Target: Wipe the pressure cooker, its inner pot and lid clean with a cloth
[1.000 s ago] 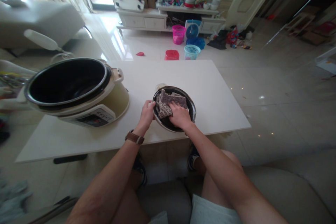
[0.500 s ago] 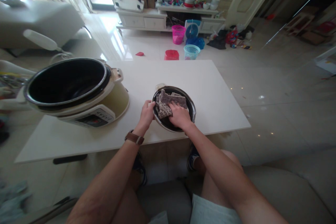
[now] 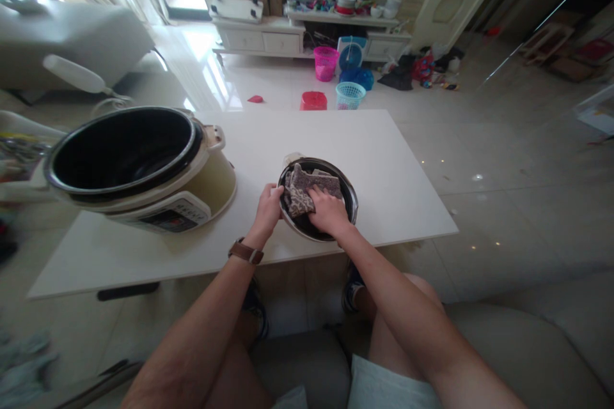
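Note:
A round pot lid point(image 3: 354, 195) with a shiny metal rim and dark inside lies hollow side up near the table's front edge. My left hand point(image 3: 269, 206) grips its left rim, the thumb on top and the other fingers mostly hidden. Inside the lid is a folded brown patterned cloth point(image 3: 307, 186). My right hand point(image 3: 330, 211) is closed on the cloth's lower right part, pressing it against the lid. To the left stands a large electric pressure cooker point(image 3: 215, 182), uncovered, its black inner pot point(image 3: 129, 140) showing.
Both items rest on a white table point(image 3: 384, 172). Beyond it on the floor are a red stool point(image 3: 313, 100), a light blue basket point(image 3: 350, 96) and a pink basket point(image 3: 326, 64). A sofa seat point(image 3: 518, 339) lies at the lower right.

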`<control>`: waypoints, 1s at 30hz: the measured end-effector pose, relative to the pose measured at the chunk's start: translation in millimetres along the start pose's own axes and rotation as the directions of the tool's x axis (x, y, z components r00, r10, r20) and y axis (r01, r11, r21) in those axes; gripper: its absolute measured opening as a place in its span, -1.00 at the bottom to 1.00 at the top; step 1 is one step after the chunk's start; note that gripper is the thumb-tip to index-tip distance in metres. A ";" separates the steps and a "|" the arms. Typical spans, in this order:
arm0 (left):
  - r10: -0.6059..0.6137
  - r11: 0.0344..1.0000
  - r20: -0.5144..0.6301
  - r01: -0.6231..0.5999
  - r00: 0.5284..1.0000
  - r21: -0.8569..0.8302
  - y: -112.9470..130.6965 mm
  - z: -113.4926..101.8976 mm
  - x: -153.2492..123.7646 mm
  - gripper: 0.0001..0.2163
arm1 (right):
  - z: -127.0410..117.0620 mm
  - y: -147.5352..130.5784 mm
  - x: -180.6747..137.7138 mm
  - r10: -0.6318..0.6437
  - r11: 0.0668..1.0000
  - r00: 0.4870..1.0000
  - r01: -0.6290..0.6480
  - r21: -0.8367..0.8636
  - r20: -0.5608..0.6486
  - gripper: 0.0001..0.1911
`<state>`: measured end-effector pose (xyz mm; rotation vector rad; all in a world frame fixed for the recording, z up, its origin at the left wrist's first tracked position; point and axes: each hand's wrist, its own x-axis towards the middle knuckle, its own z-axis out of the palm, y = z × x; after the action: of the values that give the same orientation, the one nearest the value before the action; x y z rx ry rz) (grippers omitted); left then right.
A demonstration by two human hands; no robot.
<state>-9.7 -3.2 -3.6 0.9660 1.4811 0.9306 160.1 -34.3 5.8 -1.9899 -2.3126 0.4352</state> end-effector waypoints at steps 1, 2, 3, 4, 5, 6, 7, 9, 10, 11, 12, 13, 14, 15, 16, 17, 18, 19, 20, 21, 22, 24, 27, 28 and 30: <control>-0.001 1.000 0.001 0.001 1.000 -0.001 0.1 0.1 0.0 -0.76 | -0.2 -0.1 0.0 -0.001 1.000 1.000 0.001 0.001 0.001 -0.32; -0.003 1.000 0.002 0.003 1.000 -0.003 0.1 0.1 0.0 -0.76 | -0.4 -0.2 -0.1 0.000 1.000 1.000 0.000 0.002 0.003 -0.32; -0.005 1.000 0.004 0.005 1.000 -0.006 0.2 0.2 -0.1 -0.76 | -0.6 -0.4 -0.2 0.002 1.000 1.000 -0.002 0.003 0.005 -0.31; -0.007 1.000 0.006 0.007 1.000 -0.010 0.2 0.3 -0.2 -0.77 | -0.8 -0.5 -0.4 0.005 1.000 1.000 -0.005 0.003 0.007 -0.31; -0.007 1.000 0.007 0.007 1.000 -0.013 0.2 0.3 -0.3 -0.77 | -0.9 -0.7 -0.5 0.007 1.000 1.000 -0.007 0.004 0.007 -0.31; -0.006 1.000 0.006 0.006 1.000 -0.015 0.2 0.3 -0.3 -0.77 | -1.0 -0.7 -0.6 0.007 1.000 1.000 -0.007 0.005 0.006 -0.31; -0.006 1.000 0.005 0.006 1.000 -0.015 0.1 0.3 -0.3 -0.77 | -0.9 -0.8 -0.6 0.006 1.000 1.000 -0.006 0.006 0.005 -0.32; -0.003 1.000 0.001 0.003 1.000 -0.014 -0.1 0.2 -0.1 -0.77 | -0.6 -0.6 -0.5 0.005 1.000 1.000 -0.005 0.008 0.004 -0.31; -0.003 1.000 0.000 0.003 1.000 -0.012 -0.1 0.1 0.1 -0.77 | -0.3 -0.4 -0.3 0.005 1.000 1.000 -0.005 0.008 0.006 -0.31; -0.004 1.000 0.000 0.004 1.000 -0.011 -0.2 0.0 0.3 -0.77 | 0.0 -0.2 -0.1 0.007 1.000 1.000 -0.007 0.007 0.008 -0.31; -0.005 1.000 0.001 0.005 1.000 -0.010 -0.2 0.0 0.5 -0.77 | 0.3 -0.1 0.1 0.008 1.000 1.000 -0.008 0.007 0.010 -0.31; -0.006 1.000 0.001 0.006 1.000 -0.009 -0.2 0.1 0.6 -0.77 | 0.5 0.1 0.3 0.009 1.000 1.000 -0.009 0.007 0.011 -0.31; -0.006 1.000 0.000 0.006 1.000 -0.010 -0.2 0.1 0.7 -0.77 | 0.6 0.2 0.4 0.010 1.000 1.000 -0.010 0.007 0.010 -0.32; -0.006 1.000 -0.001 0.006 1.000 -0.010 -0.2 0.2 0.6 -0.77 | 0.6 0.2 0.4 0.009 1.000 1.000 -0.009 0.008 0.008 -0.32; -0.006 1.000 -0.002 0.006 1.000 -0.013 -0.1 0.2 0.4 -0.77 | 0.5 0.2 0.3 0.006 1.000 1.000 -0.007 0.008 0.006 -0.32; -0.004 1.000 -0.003 0.004 1.000 -0.016 -0.1 0.3 0.2 -0.77 | 0.3 0.1 0.2 0.004 1.000 1.000 -0.004 0.009 0.004 -0.32; -0.003 1.000 -0.002 0.003 1.000 -0.019 0.0 0.3 -0.2 -0.78 | 0.1 0.0 0.0 0.002 1.000 1.000 -0.002 0.009 0.002 -0.32; -0.002 1.000 -0.001 0.002 1.000 -0.022 0.1 0.2 -0.5 -0.78 | -0.2 -0.1 -0.3 0.001 1.000 1.000 -0.001 0.008 0.002 -0.32; -0.001 1.000 0.000 0.001 1.000 -0.022 0.3 0.2 -0.9 -0.78 | -0.5 -0.3 -0.5 0.001 1.000 1.000 -0.001 0.007 0.001 -0.32; 0.000 1.000 0.002 0.000 1.000 -0.021 0.4 0.2 -1.1 -0.78 | -0.7 -0.4 -0.7 0.002 1.000 1.000 -0.002 0.006 0.001 -0.32; 0.001 1.000 0.003 -0.001 1.000 -0.019 0.6 0.2 -1.3 -0.78 | -0.8 -0.5 -0.8 0.003 1.000 1.000 -0.003 0.004 0.000 -0.32; 0.002 1.000 0.003 -0.002 1.000 -0.014 0.7 0.2 -1.1 -0.79 | -0.6 -0.6 -0.9 0.004 1.000 1.000 -0.004 -0.001 -0.002 -0.32; 0.002 1.000 -0.001 -0.002 1.000 -0.017 0.1 0.4 0.1 -0.79 | -0.1 -0.7 -0.6 -0.001 1.000 1.000 0.001 -0.009 -0.005 -0.33; 0.001 1.000 -0.002 -0.001 1.000 -0.018 -0.2 0.5 0.6 -0.78 | 0.0 -0.8 -0.5 -0.002 1.000 1.000 0.002 -0.011 -0.006 -0.33; 0.001 1.000 -0.004 -0.001 1.000 -0.019 -0.9 0.5 1.4 -0.78 | -0.2 -0.9 -0.5 -0.001 1.000 1.000 0.001 -0.013 -0.004 -0.33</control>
<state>-9.5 -2.2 -5.0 0.9518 1.4726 0.9460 159.4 -34.9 6.3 -1.9927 -2.3202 0.4166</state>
